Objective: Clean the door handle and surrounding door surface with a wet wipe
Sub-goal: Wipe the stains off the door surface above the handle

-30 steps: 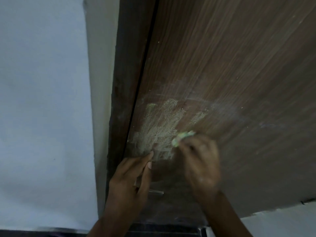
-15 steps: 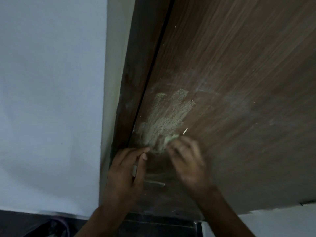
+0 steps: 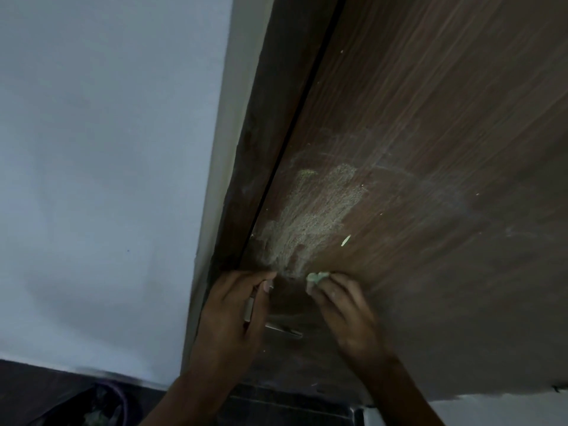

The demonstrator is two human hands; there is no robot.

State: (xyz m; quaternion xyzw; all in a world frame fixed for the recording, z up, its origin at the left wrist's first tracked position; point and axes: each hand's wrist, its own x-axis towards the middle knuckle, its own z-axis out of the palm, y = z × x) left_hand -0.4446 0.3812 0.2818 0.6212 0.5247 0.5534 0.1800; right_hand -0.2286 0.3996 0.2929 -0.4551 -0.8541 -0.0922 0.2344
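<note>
The wet wipe point(image 3: 316, 277) was a small pale-green wad, pinched at the fingertips of the right hand point(image 3: 344, 305) and pressed against the door point(image 3: 430, 149) just below the smeared patch point(image 3: 316, 216). It looked soft, limp and very light, likely to tear or shed bits under hard rubbing, so it was probably best held bunched between thumb and fingertips, as here, with a flat face turned to the wood. The right fingers were closed together on the wad. The left hand point(image 3: 233, 315), at about 9 o'clock from the wipe, rested against the door edge with its fingers curled; it hid most of the handle point(image 3: 284, 330), and whether it gripped the handle could not be told. A short metal piece of the handle showed at about 7 o'clock from the wipe. The patch ran up toward 12 o'clock as pale, greenish-white streaks, with a loose fleck point(image 3: 345, 240) at 1 o'clock.
</note>
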